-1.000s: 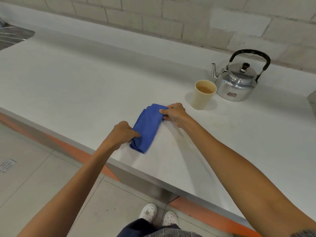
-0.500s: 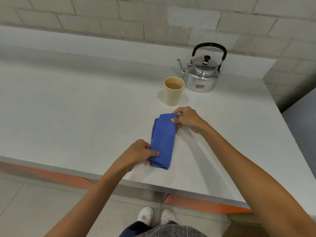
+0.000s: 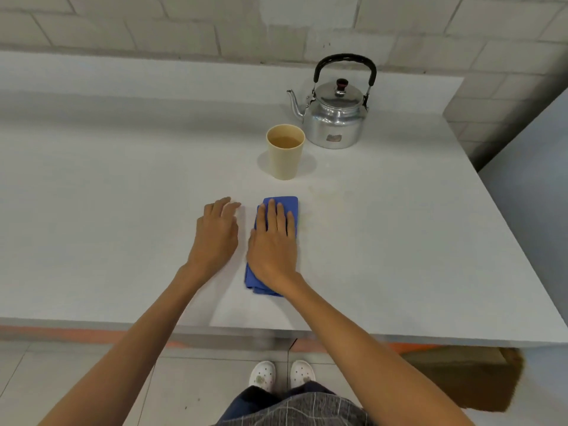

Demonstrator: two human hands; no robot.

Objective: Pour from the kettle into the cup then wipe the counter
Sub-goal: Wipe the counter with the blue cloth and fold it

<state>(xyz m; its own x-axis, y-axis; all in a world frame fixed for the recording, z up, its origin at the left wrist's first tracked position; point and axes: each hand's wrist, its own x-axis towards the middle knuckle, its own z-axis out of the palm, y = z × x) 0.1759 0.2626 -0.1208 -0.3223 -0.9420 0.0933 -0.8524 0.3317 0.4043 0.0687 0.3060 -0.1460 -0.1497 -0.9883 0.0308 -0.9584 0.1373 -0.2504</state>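
A folded blue cloth [image 3: 290,206] lies on the white counter [image 3: 107,210], and my right hand [image 3: 273,244] presses flat on top of it, fingers spread. My left hand [image 3: 216,233] rests open on the bare counter just left of the cloth, holding nothing. Beyond the cloth stands a beige cup [image 3: 285,152] holding brownish liquid. Behind and right of the cup sits a silver kettle [image 3: 335,118] with a black handle, upright, spout pointing left.
A light brick wall [image 3: 184,23] runs behind the counter. The counter's right edge ends near a grey panel [image 3: 528,179]. The front edge is near my body; tiled floor and white shoes [image 3: 281,375] show below.
Both hands let go of the cloth's ends. My right hand now lies flat on the cloth and my left rests on the counter beside it. The view has shifted right.
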